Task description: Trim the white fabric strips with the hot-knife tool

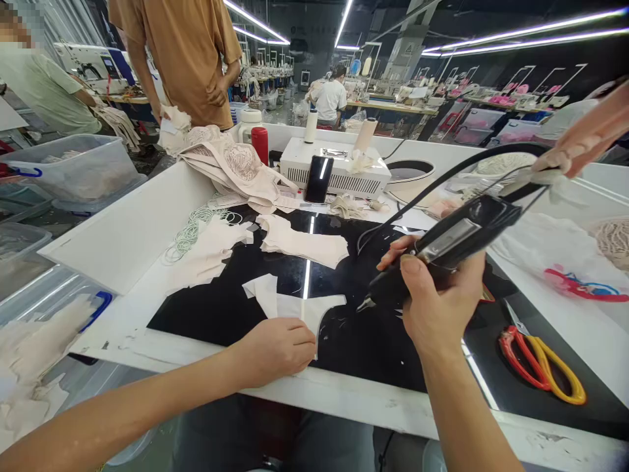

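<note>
My right hand [439,305] is wrapped round a black handheld tool [442,242] with a pointed metal tip, tilted down to the left above the black mat [363,347]. A cable runs from it. Near the front edge of the mat, my left hand [278,351] has its fingers pressed together on the lower part of a pale fabric piece [289,305] lying flat. Behind that piece rests a small stack of beige cut fabric [304,242]. More beige pieces [211,249] lie at the left, beside a tangle of light green cord [196,229].
Scissors [540,360] with red and yellow handles lie at the right. At the back are a phone [318,178], a white box [339,167], a red can [259,145] and lace garments [236,160]. A person in brown [181,59] stands behind; plastic bins flank the left.
</note>
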A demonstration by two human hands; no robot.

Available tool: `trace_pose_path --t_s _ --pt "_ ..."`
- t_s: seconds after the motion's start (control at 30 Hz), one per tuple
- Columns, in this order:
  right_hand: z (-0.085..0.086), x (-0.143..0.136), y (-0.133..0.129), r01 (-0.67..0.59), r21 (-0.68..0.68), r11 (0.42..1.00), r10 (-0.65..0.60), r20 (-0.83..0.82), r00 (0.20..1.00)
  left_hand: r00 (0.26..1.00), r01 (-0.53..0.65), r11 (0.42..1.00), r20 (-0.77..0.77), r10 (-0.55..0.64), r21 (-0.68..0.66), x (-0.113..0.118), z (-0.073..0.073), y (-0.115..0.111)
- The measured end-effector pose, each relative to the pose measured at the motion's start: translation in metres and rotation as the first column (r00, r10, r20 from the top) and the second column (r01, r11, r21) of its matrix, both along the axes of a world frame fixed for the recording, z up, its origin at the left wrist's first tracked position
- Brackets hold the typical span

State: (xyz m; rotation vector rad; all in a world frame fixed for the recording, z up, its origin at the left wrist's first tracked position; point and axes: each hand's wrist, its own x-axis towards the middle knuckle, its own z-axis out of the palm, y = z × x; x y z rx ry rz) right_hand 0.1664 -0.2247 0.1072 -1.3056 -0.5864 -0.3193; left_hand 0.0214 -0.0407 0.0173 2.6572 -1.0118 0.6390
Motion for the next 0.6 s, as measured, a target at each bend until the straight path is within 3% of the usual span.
trace_pose_path --t_s 0.13,0.27,0.4,0.6 --pt "-0.004 -0.024 0.000 -0.191 0.046 0.981 0.192 -0.035 0.981 0.984 -0.125 0.965 -0.154 0.090 -0.229 -0.003 -0.001 -0.003" --pt "-0.014 -0.053 0.006 -0.318 0.162 0.934 0.325 -0.017 0.946 0.961 -0.186 0.920 -0.258 0.097 -0.344 -0.003 -0.002 -0.004" --pt "-0.023 -0.070 0.016 -0.290 0.232 0.928 0.296 0.009 0.955 0.950 -0.205 0.902 -0.299 0.090 -0.379 -0.001 -0.004 -0.006" --pt "-0.030 -0.074 0.023 -0.255 0.233 0.939 0.257 0.023 0.966 0.944 -0.204 0.895 -0.322 0.072 -0.398 -0.001 -0.004 -0.006"
